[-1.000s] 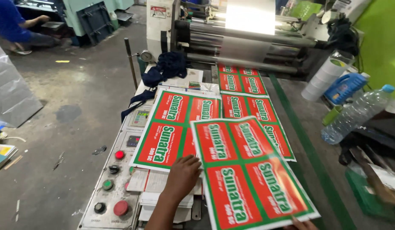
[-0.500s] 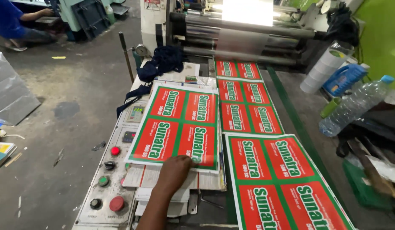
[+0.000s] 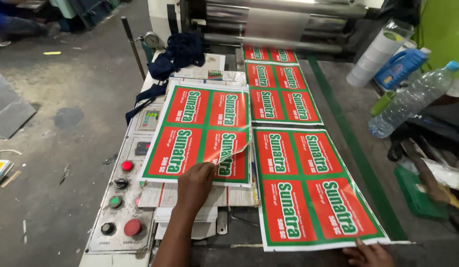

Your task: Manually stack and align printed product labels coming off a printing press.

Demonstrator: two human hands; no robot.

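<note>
Brown fingers (image 3: 206, 169) of the left hand (image 3: 194, 185) pinch the curled corner of a red-and-green glossy printed sheet (image 3: 200, 131) atop the counter stack, while the right hand (image 3: 369, 254), fingers hidden, steadies a neighbouring sheet (image 3: 308, 183); a hard tug might crease it.

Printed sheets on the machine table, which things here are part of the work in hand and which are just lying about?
In hand:
- left hand lifting the curled corner of the top sheet of the stack of printed sheets
- right hand at the near edge of the printed web

Lying about:
- dark blue cloth
- clear water bottle
- blue jug
- control panel
</note>
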